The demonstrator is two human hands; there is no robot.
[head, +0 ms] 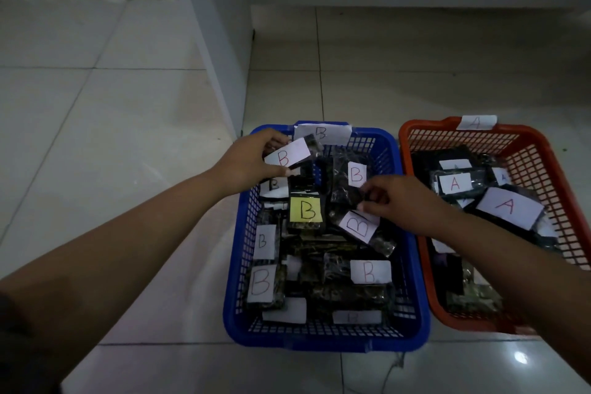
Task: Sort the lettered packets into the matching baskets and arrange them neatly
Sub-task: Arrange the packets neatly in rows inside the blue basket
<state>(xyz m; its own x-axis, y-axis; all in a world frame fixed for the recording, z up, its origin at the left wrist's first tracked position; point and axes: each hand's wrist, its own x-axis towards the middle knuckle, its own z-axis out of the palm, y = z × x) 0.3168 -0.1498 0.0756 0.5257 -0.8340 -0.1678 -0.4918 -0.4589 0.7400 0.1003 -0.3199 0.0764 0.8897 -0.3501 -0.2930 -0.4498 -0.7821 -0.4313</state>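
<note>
Two bare forearms reach in from the near edge, with no watch, ring or bracelet showing on either. The left hand (248, 160) and right hand (399, 201) are ungloved, their nails short and unpainted. At the near left corner a dark sleeve edge (12, 329) covers the upper arm.

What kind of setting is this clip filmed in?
Likely an indoor room, with the sorting done on the floor: the blue basket and the red basket sit directly on pale glossy floor tiles, and a white wall corner rises behind them. No table shows.
</note>
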